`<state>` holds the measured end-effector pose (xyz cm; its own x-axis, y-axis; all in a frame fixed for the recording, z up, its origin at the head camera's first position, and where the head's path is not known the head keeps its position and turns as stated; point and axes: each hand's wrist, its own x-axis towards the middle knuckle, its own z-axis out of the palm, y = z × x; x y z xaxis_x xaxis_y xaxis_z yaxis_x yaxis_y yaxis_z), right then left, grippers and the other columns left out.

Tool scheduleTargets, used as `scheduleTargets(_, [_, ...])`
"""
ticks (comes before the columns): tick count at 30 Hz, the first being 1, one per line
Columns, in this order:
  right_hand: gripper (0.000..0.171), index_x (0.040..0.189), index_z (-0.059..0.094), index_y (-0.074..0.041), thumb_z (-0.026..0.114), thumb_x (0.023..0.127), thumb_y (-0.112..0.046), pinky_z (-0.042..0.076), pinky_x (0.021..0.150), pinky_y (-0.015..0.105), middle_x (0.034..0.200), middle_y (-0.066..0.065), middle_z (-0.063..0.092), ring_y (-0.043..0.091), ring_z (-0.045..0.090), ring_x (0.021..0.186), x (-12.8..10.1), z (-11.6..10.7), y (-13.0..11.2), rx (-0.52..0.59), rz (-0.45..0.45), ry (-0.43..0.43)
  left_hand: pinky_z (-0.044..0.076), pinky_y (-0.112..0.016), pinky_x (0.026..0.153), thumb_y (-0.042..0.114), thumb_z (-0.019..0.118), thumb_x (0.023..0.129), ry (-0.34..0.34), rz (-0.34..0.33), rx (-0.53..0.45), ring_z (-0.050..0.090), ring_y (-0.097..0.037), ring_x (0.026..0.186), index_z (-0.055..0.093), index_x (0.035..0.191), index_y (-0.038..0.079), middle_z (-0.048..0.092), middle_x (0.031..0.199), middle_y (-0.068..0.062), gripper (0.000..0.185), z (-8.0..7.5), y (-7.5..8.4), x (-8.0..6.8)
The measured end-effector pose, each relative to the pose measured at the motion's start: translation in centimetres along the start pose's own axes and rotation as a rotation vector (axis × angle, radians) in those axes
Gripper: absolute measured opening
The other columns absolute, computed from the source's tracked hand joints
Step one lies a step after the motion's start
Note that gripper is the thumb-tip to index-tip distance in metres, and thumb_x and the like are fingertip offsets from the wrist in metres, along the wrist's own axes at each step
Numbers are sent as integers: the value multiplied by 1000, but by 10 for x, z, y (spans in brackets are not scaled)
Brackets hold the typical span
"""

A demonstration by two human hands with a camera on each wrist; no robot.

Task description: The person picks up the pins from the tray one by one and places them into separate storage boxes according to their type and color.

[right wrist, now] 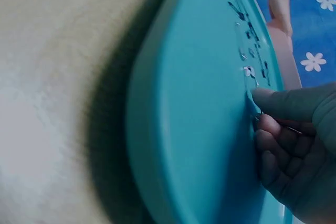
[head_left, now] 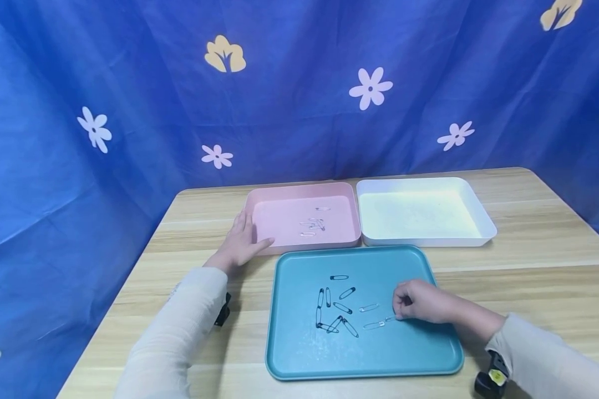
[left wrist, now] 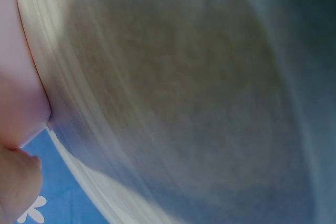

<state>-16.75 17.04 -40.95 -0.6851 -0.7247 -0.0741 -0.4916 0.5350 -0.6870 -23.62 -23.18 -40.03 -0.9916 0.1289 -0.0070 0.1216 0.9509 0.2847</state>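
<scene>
My right hand point(head_left: 421, 302) is low over the right half of a teal tray point(head_left: 404, 354). Thumb and index finger pinch a silver safety pin point(head_left: 390, 318), its end showing at the fingertips in the right wrist view. Two more silver safety pins lie just left of that hand, the nearer one point(head_left: 374, 325) almost end to end with the pinched pin. Several black safety pins point(head_left: 342, 307) are scattered over the tray's middle. With fingers spread, my left hand point(head_left: 239, 241) rests at the left front corner of a pink tray point(head_left: 279, 216), where several silver safety pins point(head_left: 313, 224) lie.
A white tray point(head_left: 424, 216) stands right of the pink one, both directly behind the teal tray. All are on a wooden table point(head_left: 539, 233). Behind the table hangs a blue curtain point(head_left: 289, 111) with flower prints.
</scene>
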Motion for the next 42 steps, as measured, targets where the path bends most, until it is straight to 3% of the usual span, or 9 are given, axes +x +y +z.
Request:
scheduleTargets(6, [12,68,55,-11,58,79,-6,40,51,21,62,-6,49,9,46,59,0,-3,1,67,48,-5,3,-47,101,65,33,79,-5,-5,0,-6,-37,126,-2,133,-11,-10,138,-26,100,-1,0,0])
scheduleTargets(17, [7,73,57,-7,57,80,-8,42,49,23,63,0,52,12,48,57,15,-4,1,199,69,103,5,-48,101,66,34,78,5,1,5,-5,-37,126,0,133,-11,-9,138,-26,100,0,1,-1])
scheduleTargets(24, [5,78,59,-3,60,79,-8,45,51,27,66,3,54,17,50,61,32,-9,-4,293,89,224,5,-48,101,65,34,78,-11,-10,-3,-7,-36,126,-1,133,-10,-11,139,-24,99,-3,2,-2])
scheduleTargets(30, [14,89,60,4,60,79,-4,48,62,33,72,5,56,19,54,66,50,-19,-9,367,125,342,5,-48,101,65,33,79,-8,-10,8,-6,-37,126,-2,133,-10,-10,139,-25,99,-1,1,-1])
scheduleTargets(37, [15,92,60,5,59,79,-2,48,69,33,84,9,60,17,55,72,74,-32,-13,474,159,383,2,-50,100,69,33,76,24,11,-60,-7,-37,126,-1,132,-12,-9,138,-28,104,-2,4,-4])
scheduleTargets(42, [18,95,59,8,58,80,-1,48,71,31,89,14,61,16,55,73,90,-36,-17,519,159,396,3,-49,101,68,34,76,27,7,-49,-7,-37,126,0,132,-11,-8,138,-27,103,-3,6,-5])
